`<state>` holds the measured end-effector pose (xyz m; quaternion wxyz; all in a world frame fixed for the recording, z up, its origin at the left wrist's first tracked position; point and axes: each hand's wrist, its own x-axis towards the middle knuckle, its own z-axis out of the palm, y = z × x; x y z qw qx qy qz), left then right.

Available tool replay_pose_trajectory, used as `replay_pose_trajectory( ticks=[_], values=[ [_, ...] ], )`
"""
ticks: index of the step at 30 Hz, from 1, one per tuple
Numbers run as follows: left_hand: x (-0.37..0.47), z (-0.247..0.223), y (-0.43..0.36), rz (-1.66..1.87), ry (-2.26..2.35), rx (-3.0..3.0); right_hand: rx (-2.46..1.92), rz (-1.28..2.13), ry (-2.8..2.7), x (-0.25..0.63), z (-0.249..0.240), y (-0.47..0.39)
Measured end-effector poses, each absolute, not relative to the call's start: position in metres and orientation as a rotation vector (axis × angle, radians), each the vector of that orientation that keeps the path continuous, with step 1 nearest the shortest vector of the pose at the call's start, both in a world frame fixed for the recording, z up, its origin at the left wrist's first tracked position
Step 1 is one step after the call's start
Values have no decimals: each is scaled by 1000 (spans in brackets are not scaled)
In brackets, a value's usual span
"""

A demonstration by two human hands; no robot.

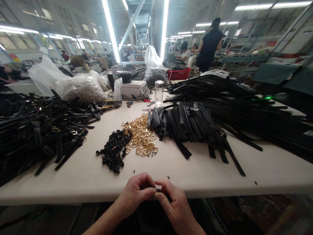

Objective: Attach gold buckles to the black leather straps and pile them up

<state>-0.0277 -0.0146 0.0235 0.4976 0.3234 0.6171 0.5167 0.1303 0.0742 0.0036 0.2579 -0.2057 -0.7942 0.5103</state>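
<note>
At the table's front edge my left hand (pixel 137 189) and my right hand (pixel 172 199) meet, thumbs and fingertips pinched together. Between them is a small black strap piece (pixel 158 190), mostly hidden by the fingers. Ahead and a little left lies a heap of small black loops (pixel 113 150). Touching it is a pile of gold buckles (pixel 141 133). To the right of the buckles, short black straps (pixel 190 122) are stacked in an overlapping bundle.
Black straps with gold buckles (pixel 44 130) are heaped at left; long black strips (pixel 234 98) cover the right. Behind stand a glass bottle (pixel 158 94), a white box (pixel 134 88), a phone (pixel 111 103), plastic bags (pixel 80 86) and a red basket (pixel 179 74). A person (pixel 210 45) stands farther back.
</note>
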Motion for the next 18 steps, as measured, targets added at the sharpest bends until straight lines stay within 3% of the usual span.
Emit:
replay_pose_trajectory(
  ticks=[5,11,18],
  values=[
    [-54,36,-11,1052,1683,1138,-619,1491,-2213,128,11,83],
    [-137,46,5,615,2473,1646,-743,1425,-2149,128,9,89],
    [-170,45,22,202,2487,1800,-772,1511,-2106,129,8,89]
  ],
)
